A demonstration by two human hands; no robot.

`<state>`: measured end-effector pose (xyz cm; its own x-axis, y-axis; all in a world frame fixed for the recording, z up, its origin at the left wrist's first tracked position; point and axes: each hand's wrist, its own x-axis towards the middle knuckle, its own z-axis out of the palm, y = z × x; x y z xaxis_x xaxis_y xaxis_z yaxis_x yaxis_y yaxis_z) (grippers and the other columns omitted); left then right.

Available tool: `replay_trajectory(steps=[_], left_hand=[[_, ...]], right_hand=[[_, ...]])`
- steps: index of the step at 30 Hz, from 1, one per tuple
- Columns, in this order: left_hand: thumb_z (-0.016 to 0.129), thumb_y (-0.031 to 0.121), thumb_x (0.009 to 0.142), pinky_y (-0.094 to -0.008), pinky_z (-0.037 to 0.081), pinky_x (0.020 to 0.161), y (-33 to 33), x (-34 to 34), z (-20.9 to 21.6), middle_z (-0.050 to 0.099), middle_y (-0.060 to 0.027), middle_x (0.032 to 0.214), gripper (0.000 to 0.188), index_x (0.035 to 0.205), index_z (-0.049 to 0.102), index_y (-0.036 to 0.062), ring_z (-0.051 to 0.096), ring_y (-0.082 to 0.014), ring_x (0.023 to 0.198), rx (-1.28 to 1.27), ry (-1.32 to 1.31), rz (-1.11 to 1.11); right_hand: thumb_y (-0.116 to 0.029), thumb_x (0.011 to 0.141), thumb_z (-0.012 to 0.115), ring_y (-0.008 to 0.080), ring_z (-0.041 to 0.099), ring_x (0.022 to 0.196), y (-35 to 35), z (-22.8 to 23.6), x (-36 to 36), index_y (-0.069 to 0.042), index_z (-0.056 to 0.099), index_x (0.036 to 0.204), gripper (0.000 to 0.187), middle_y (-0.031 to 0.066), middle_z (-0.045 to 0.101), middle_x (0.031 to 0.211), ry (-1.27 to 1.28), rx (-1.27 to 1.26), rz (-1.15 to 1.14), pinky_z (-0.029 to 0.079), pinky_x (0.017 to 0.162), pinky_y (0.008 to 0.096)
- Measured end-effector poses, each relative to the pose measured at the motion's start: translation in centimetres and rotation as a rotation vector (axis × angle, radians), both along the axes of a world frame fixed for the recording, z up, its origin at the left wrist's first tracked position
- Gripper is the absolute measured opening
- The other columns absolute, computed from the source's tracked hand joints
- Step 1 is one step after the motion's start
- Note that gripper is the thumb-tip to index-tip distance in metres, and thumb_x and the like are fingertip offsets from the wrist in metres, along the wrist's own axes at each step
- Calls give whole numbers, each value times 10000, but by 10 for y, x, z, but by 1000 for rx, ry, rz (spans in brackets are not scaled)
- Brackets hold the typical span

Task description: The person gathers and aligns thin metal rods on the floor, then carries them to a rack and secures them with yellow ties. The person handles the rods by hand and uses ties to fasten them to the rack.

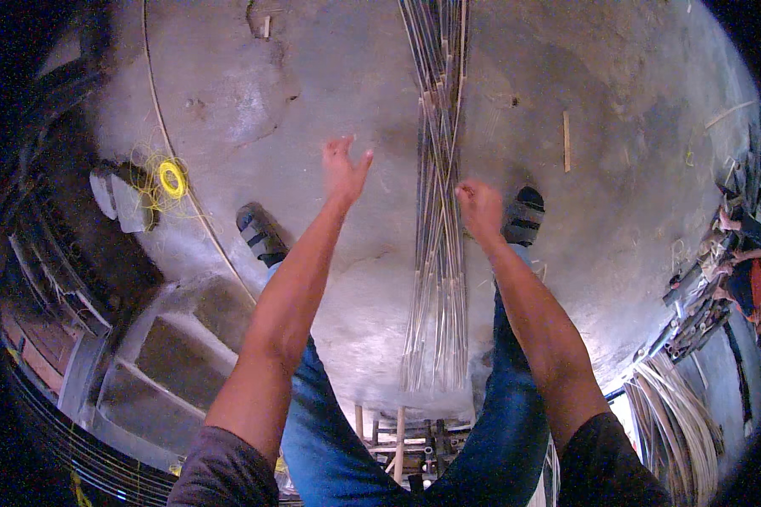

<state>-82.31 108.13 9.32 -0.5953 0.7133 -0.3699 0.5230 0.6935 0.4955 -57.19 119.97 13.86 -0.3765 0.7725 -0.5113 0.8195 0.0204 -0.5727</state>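
Note:
A long bundle of thin, dark and pale strips (438,228) lies on the floor between my feet, running away from me, with its strips crossing in the middle. My left hand (344,171) is over the floor to the left of the bundle, apart from it, with its fingers spread and nothing in them. Close to the bundle's right edge is my right hand (480,209), its fingers curled closed. What those fingers hold, if anything, is hidden, and I cannot tell whether they touch the strips.
A yellow coil of cord (172,178) lies at the left beside a pale block (128,203) and a long thin rod (162,118). A short wooden strip (566,141) is on the floor to the right. Another person (751,279) sits at the far right near bent pale strips (672,422).

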Motion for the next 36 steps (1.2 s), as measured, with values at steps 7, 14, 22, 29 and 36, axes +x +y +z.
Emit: replay_trajectory(steps=[7,14,22,29,36], left_hand=[[645,263,828,-394,458,814,-100,-45,70,566,-158,1022,346,1075,583,29,562,-306,901,-60,-158,156],[564,278,889,-360,479,767,-197,3,259,650,-157,873,320,1016,610,-13,614,-236,814,-276,-255,419],[574,189,877,-292,483,781,-175,114,578,656,-85,878,249,1059,622,26,621,-153,826,177,-155,981],[583,209,874,-308,485,816,-169,229,640,666,-93,943,278,1093,620,44,630,-172,873,351,-329,1200],[554,310,901,-343,474,864,-177,248,674,642,-108,1059,346,1123,600,48,607,-207,986,586,-72,1124]], right_hand=[[-207,742,669,317,612,629,44,-35,-80,-21,554,677,229,170,600,674,-246,230,138,471,572,432],[-219,756,648,323,605,785,-35,153,-43,-21,603,829,216,164,601,753,139,-243,522,472,677,444],[-185,814,607,227,640,697,33,500,-88,-25,588,857,167,133,649,762,545,-215,443,501,638,354],[-181,882,526,132,553,594,268,719,-235,-82,545,807,126,27,577,697,850,248,708,466,517,292],[-166,872,566,158,553,705,368,941,-314,-62,557,956,134,38,577,818,933,288,803,475,588,328]])
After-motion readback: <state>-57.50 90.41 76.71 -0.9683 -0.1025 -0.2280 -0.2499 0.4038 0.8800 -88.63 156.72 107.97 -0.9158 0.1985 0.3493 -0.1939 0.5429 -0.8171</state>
